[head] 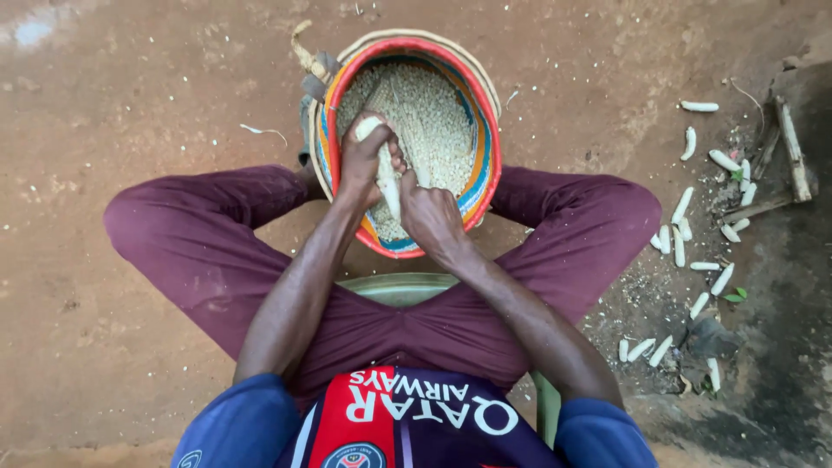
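An outdoor yard of a rural home: bare reddish packed-earth ground all round a woven basket of shelled maize kernels, with stripped white cobs and dry sticks scattered to its right.

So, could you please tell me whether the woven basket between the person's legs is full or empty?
Partly full: pale kernels cover the bottom of the basket, while its striped inner wall still shows above them. Both hands hold a cob over it.
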